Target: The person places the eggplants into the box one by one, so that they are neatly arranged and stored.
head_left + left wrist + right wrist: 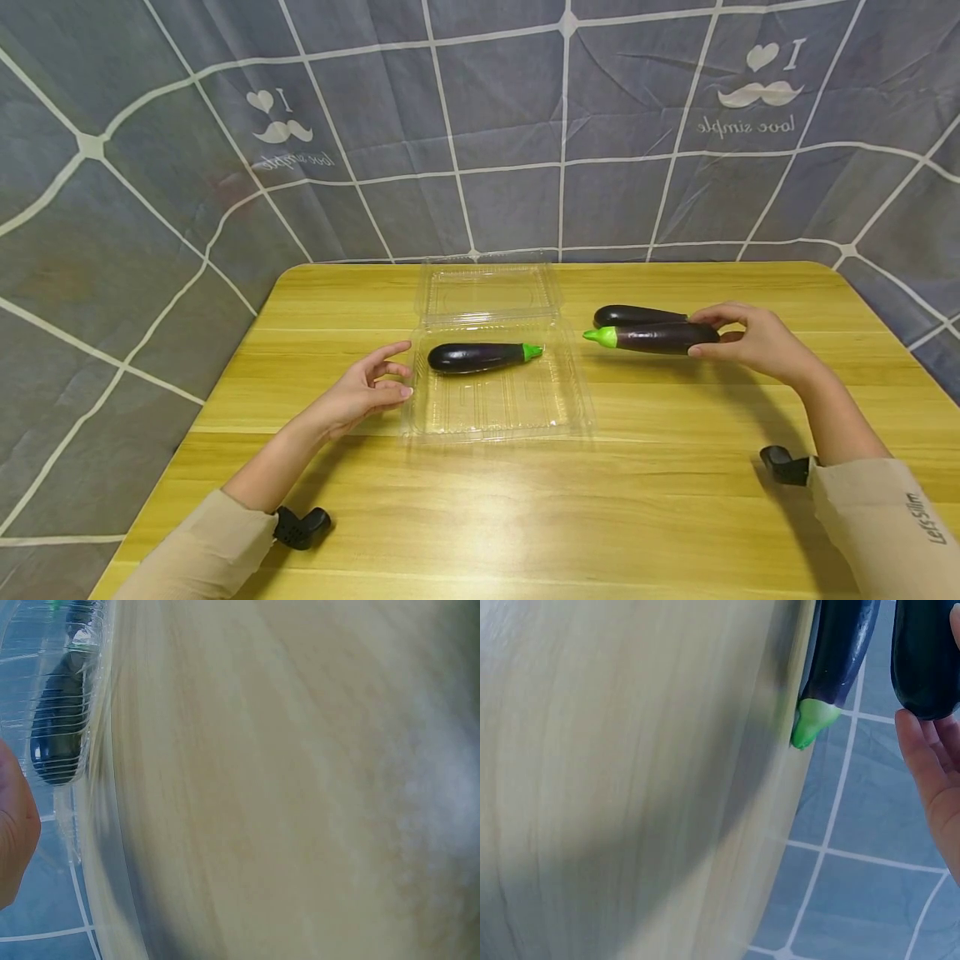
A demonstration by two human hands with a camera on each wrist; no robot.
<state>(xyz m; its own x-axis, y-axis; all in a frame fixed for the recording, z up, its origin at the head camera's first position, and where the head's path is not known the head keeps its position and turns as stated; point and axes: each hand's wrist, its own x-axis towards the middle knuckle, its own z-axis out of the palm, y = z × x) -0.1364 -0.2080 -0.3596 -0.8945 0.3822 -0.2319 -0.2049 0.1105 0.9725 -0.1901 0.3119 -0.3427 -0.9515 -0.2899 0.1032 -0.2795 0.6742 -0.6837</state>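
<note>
An eggplant (476, 357) with a green stem lies in the base of an open clear plastic container (495, 429). My left hand (352, 393) is at the container's left edge, fingers loosely bent and fingertips right at the rim. In the left wrist view the eggplant (58, 724) shows through the ribbed clear wall. To the right, my right hand (761, 340) holds a second eggplant (660, 338) by its blunt end, green stem pointing left. Behind it a third eggplant (637, 315) lies on the table, partly hidden; the right wrist view shows its green stem (814, 724).
The container's clear lid (487, 292) lies folded back toward the table's far edge. All of this is on a wooden table (487, 517). A grey cloth (510, 125) with white lines hangs behind and at both sides.
</note>
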